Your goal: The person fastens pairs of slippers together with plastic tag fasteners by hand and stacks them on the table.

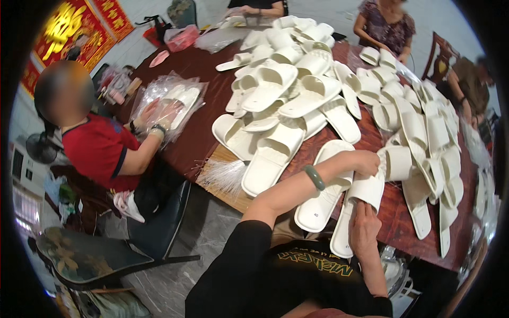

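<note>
At far left we see a co-worker's hand (167, 117) on bagged slippers (184, 99), then white strands (225, 174). A loose slipper (314, 212) sits partly behind our left forearm. Our slipper (367, 191) lies between our hands, long axis pointing away and slightly right. Our left hand (366, 162) curls at its toe end, grip hidden; our right hand (366, 227), nearer the heel, has fingers in the strap opening, clamped or not we cannot tell. Rightward, a slipper heap (424, 138) crowds the surface (395, 222).
</note>
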Demonstrator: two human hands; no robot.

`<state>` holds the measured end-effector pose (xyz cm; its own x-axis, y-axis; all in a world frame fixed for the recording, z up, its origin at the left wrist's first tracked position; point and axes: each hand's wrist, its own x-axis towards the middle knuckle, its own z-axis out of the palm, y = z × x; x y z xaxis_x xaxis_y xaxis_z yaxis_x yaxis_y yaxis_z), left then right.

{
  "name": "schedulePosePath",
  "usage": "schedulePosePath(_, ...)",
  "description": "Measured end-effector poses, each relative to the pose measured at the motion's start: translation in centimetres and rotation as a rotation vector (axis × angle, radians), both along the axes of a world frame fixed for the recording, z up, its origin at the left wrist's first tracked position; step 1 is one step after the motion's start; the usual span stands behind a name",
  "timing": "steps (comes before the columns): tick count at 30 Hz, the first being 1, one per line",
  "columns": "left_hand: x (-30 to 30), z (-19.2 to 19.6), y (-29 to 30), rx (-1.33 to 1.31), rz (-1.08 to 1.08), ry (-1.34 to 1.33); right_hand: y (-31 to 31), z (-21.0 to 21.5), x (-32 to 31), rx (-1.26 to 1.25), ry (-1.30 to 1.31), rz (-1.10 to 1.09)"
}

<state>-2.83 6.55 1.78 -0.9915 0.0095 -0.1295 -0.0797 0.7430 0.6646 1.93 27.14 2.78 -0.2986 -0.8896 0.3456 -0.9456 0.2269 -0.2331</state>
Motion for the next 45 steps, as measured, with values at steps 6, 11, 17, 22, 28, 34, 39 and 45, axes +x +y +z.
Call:
schedulePosePath(6,-1.5,-0.8,-0.5,-0.010,-0.059,-0.024,-1.5,-0.8,-0.7,-0.022,-0.033,-0.182)
schedulePosePath(11,0.5,0.8,0.2,-0.052,-0.009,0.152,-1.1,1.1,-1.2,-0.143,-0.136,-0.047)
schedulePosePath(17,1.4,-0.6,1.0,0.074,0.219,0.465,6.2,-0.7,-4.3,-0.324,-0.180,-0.289)
schedulePosePath(22,1.4,1.2,1.3,0.226,0.275,0.614,8.2,-3.6,-6.3,-0.085,0.042,-0.376)
schedulePosePath(28,2.0,3.0,0.2,0.639,0.331,0.544,8.0,-2.7,-7.5,-0.099,-0.113,-0.342)
schedulePosePath(34,3.9,3.8,0.5,0.732,0.316,0.551,0.7,1.3,-7.0,-0.373,-0.480,-0.107)
schedulePosePath(39,5.1,3.6,0.6,0.799,0.369,0.606,-6.1,2.2,-6.9,-0.338,-0.560,0.039)
schedulePosePath(45,3.2,2.2,0.8,0.916,0.391,0.698,-8.6,1.5,-9.1,-0.386,-1.161,0.148)
